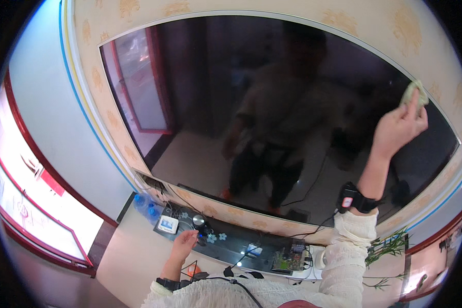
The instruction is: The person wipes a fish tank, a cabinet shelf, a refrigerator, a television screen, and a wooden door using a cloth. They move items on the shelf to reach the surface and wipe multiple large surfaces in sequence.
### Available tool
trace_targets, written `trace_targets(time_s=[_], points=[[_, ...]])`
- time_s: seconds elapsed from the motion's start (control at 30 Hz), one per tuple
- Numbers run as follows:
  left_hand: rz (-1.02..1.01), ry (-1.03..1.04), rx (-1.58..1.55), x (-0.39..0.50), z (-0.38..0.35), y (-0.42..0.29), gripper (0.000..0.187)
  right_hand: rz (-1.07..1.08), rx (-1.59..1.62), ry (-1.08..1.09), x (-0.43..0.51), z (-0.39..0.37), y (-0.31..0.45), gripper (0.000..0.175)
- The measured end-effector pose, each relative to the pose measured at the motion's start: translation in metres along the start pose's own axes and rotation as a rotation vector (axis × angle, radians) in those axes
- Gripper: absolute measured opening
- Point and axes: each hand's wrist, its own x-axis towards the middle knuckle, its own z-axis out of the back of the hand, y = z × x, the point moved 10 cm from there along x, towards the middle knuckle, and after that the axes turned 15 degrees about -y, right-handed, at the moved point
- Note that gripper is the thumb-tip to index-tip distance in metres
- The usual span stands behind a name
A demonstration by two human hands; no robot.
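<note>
A large wall-mounted television (223,115) with a dark, glossy screen fills the middle of the view. My right hand (400,125) is raised to its upper right edge and presses a crumpled, pale green cloth (414,94) against the screen near the frame. Lower left of the television, my left hand (185,244) hangs over the near edge of a black glass-topped TV cabinet (231,242), its fingers bent and nothing visible in them. A round silver-topped object (198,220) stands on the cabinet just beyond that hand.
On the cabinet's left end lies a white box (166,224), beside blue-tinted plastic bottles (142,202). Cables trail over the cabinet. A green plant (389,246) stands at the right. At the left is a red-framed doorway (34,154).
</note>
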Motion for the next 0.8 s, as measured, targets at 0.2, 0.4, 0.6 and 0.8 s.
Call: trace_targets(time_s=[0.2,0.4,0.6,0.8], points=[[0.000,-0.082,-0.065,0.077,0.132,-0.009,0.024,0.031,0.104,0.013,-0.067,-0.029,0.223,0.050],[0.019,-0.198,-0.069,0.138,0.266,-0.015,0.022,0.073,0.136,0.074,-0.125,-0.055,0.410,0.054],[0.046,-0.315,-0.153,0.158,0.344,-0.009,0.025,0.088,0.206,0.094,-0.167,-0.076,0.542,0.057],[0.122,-0.377,-0.241,0.146,0.380,0.022,0.027,0.075,0.299,0.128,-0.196,-0.094,0.638,0.055]])
